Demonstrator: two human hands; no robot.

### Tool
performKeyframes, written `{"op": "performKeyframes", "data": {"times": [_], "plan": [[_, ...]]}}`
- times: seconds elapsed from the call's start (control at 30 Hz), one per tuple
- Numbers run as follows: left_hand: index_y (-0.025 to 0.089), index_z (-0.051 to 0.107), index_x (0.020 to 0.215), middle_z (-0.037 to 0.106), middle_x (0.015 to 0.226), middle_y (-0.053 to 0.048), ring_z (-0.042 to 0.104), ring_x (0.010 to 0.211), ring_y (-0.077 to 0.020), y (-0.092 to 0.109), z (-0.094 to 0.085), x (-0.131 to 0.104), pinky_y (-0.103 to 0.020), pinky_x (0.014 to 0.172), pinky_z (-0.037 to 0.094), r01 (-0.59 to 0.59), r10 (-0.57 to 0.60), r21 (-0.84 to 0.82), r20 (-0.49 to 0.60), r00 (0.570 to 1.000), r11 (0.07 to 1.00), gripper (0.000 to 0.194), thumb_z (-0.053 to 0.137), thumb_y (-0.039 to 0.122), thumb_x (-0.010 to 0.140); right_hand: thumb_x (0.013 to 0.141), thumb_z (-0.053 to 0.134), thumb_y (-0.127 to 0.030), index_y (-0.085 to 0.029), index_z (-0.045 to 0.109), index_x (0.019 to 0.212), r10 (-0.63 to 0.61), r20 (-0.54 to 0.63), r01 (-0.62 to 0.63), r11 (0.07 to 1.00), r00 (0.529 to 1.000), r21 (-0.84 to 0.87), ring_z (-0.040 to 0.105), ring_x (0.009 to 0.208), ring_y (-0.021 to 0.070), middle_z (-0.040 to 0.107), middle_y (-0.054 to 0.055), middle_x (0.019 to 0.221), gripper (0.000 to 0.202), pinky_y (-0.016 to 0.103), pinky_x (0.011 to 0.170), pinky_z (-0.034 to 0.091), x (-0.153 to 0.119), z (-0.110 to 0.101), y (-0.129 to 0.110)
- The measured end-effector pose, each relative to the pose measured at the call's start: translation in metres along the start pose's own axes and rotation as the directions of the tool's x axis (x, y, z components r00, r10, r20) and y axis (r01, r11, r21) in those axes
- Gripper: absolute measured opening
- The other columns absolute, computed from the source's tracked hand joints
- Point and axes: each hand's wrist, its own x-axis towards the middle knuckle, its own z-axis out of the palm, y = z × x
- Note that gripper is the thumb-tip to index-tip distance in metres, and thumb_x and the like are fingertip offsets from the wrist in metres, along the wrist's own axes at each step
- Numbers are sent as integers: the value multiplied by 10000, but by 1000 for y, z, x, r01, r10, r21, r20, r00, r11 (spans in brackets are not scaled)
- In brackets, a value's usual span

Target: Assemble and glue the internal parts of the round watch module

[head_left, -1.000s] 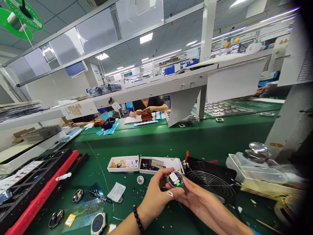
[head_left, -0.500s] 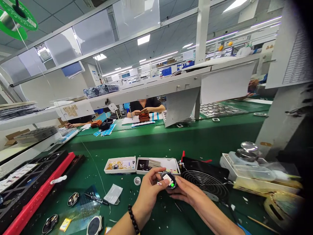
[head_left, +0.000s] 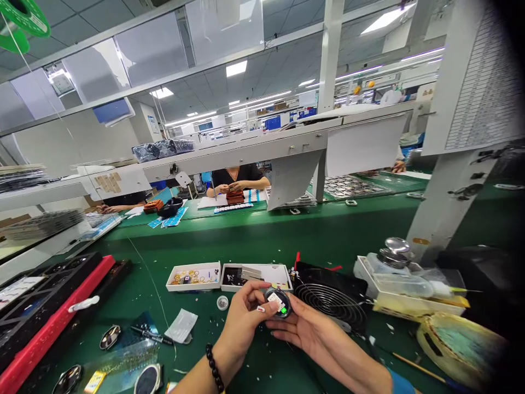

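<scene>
Both hands hold a small round dark device (head_left: 278, 302) above the green bench, its inner side facing up with a white label and a glowing green spot. My left hand (head_left: 246, 313) grips its left edge, the thumb lying on the label. Around the right edge are the fingers of my right hand (head_left: 301, 323). Behind the hands stand a white box with metal pieces (head_left: 256, 276) and a white box of gold rings (head_left: 192, 276). A small round container (head_left: 222, 302) sits left of my left hand.
A black fan (head_left: 332, 298) stands right of the hands. Farther right are a white bin of bottles (head_left: 385, 295) and a round yellowed container (head_left: 455, 347). A red-edged black rack (head_left: 53, 323) fills the left. Across the bench sits a person (head_left: 238, 178).
The camera view has turned slightly right, so most of the scene appears shifted left. Both hands still hold the round device, with my right hand's lower fingers a little more spread.
</scene>
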Motion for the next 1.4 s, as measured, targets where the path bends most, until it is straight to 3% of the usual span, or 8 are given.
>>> {"op": "performKeyframes", "data": {"times": [0.47, 1.0, 1.23, 1.4], "plan": [[103, 661, 1074, 522, 713, 7, 475, 719, -111, -2, 2, 1, -217, 739, 374, -5, 5, -22, -34, 999, 1000, 613, 923, 422, 621, 830, 778, -540, -152, 668, 1231, 17, -11, -17, 1000, 1000, 22, 649, 1095, 310, 691, 147, 1173, 568, 467, 1073, 452, 8, -13, 9], [116, 670, 1053, 533, 727, 1, 499, 737, -122, 0, 2, 0, -234, 776, 385, 0, -1, -10, -38, 999, 1000, 597, 920, 444, 621, 821, 758, -589, -176, 700, 1194, -55, -76, 51, 997, 996, -52, 669, 1032, 334, 705, 143, 1129, 560, 453, 976, 543, 12, -15, 14], [125, 662, 1081, 559, 757, -13, 531, 774, -143, -2, 0, -1, -246, 803, 406, 24, -24, 0, -27, 999, 1000, 620, 917, 458, 625, 815, 777, -579, -159, 685, 1175, -41, -35, 40, 999, 999, -28, 680, 988, 283, 711, 143, 1096, 561, 420, 965, 526, 9, -6, 9], [125, 639, 1124, 600, 817, -38, 550, 823, -162, -7, -4, 0, -248, 819, 409, 32, -31, 62, -16, 999, 998, 610, 879, 468, 680, 878, 738, -536, -150, 644, 1167, -79, 22, 80, 996, 997, -32, 685, 943, 230, 716, 123, 1053, 492, 385, 940, 515, 2, 2, 4]]}}
